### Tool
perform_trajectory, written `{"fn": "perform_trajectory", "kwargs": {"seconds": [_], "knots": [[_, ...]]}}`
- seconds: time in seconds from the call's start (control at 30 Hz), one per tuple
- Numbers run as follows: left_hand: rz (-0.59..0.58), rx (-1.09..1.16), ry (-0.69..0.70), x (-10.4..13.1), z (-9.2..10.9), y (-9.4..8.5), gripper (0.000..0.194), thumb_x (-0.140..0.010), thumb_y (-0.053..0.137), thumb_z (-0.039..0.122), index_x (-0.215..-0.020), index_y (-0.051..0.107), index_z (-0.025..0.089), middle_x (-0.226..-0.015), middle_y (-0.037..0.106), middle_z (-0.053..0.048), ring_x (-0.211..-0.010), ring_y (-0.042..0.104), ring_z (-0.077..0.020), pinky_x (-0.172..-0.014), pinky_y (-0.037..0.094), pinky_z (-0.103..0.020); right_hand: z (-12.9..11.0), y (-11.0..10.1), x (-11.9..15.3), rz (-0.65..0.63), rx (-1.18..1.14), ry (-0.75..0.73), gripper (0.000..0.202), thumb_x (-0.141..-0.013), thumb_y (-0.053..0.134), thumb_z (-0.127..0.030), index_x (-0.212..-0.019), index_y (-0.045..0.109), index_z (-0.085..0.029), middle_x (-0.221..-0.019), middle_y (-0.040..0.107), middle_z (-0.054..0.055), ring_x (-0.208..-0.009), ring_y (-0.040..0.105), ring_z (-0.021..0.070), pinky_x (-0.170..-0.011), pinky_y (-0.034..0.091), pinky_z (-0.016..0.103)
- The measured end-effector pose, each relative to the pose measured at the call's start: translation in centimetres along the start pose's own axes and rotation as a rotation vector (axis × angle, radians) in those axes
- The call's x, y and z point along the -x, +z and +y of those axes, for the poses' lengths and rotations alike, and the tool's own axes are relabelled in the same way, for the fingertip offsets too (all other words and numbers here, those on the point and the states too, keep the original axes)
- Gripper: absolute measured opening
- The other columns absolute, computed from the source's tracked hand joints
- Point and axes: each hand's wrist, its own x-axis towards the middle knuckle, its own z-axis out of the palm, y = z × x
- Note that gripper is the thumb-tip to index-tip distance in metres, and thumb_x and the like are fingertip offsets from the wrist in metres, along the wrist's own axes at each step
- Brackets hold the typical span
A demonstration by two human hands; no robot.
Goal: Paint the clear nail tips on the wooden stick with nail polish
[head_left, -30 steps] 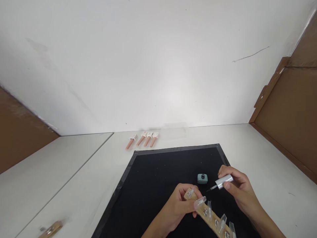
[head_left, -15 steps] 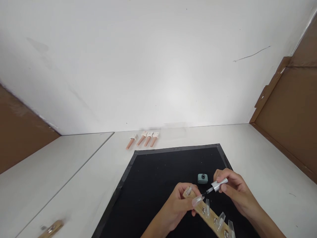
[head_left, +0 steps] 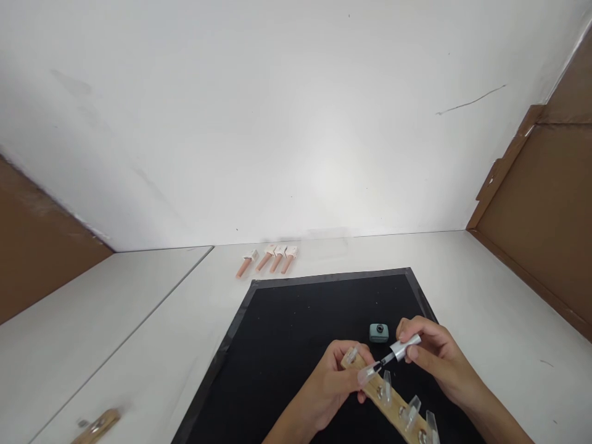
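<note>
My left hand (head_left: 330, 382) is closed on a wooden strip (head_left: 393, 408) that carries several clear false nail tips on round metal mounts. The strip slants down to the right over the black mat. My left thumb lies against one nail tip (head_left: 369, 374). Between the thumb and fingers of my right hand (head_left: 437, 353) is a nail polish brush (head_left: 405, 348) with a silver cap handle. Its dark bristles touch that nail tip near the outer end. Just beyond my hands a teal nail polish bottle (head_left: 378, 333) stands uncapped on the mat.
The black mat (head_left: 324, 308) has a grey taped border and lies on a white table. Several bottles with pinkish stems and white ends (head_left: 275, 259) lie behind it. Another wooden strip (head_left: 96, 427) is at the lower left. Brown cardboard panels (head_left: 546, 203) flank both sides.
My right hand has moved slightly left, carrying the brush farther onto the nail tip. My left hand and the wooden strip have stayed nearly in place.
</note>
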Motion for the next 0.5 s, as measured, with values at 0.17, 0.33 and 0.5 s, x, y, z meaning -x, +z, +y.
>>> {"fn": "perform_trajectory", "kwargs": {"seconds": [0.17, 0.33, 0.5], "knots": [[0.004, -0.002, -0.001, 0.04, -0.01, -0.06, 0.033, -0.042, 0.086, 0.039, -0.052, 0.069, 0.012, -0.048, 0.056, 0.001, -0.040, 0.044, -0.0044, -0.038, 0.031, -0.016, -0.05, 0.02, 0.00, 0.036, 0.001, 0.003, 0.018, -0.077, 0.069, -0.041, -0.076, 0.067, -0.023, -0.066, 0.053, -0.001, -0.057, 0.048, 0.0131, -0.055, 0.042, 0.024], [-0.007, -0.008, 0.003, 0.08, 0.11, -0.20, 0.034, -0.043, 0.085, 0.040, -0.052, 0.069, 0.011, -0.048, 0.056, 0.000, -0.041, 0.044, -0.0042, -0.038, 0.031, -0.016, 0.08, -0.03, 0.00, 0.068, 0.002, -0.005, 0.017, -0.077, 0.069, -0.041, -0.075, 0.068, -0.024, -0.067, 0.054, -0.001, -0.058, 0.048, 0.0134, -0.055, 0.041, 0.024], [-0.006, -0.013, 0.006, 0.22, -0.01, -0.42, 0.034, -0.044, 0.085, 0.040, -0.052, 0.068, 0.011, -0.049, 0.055, 0.001, -0.041, 0.043, -0.0046, -0.038, 0.030, -0.017, -0.40, 0.05, -0.03, 0.132, 0.012, 0.005, 0.023, -0.074, 0.070, -0.044, -0.071, 0.066, -0.022, -0.063, 0.051, -0.001, -0.053, 0.044, 0.0129, -0.051, 0.040, 0.024]]}}
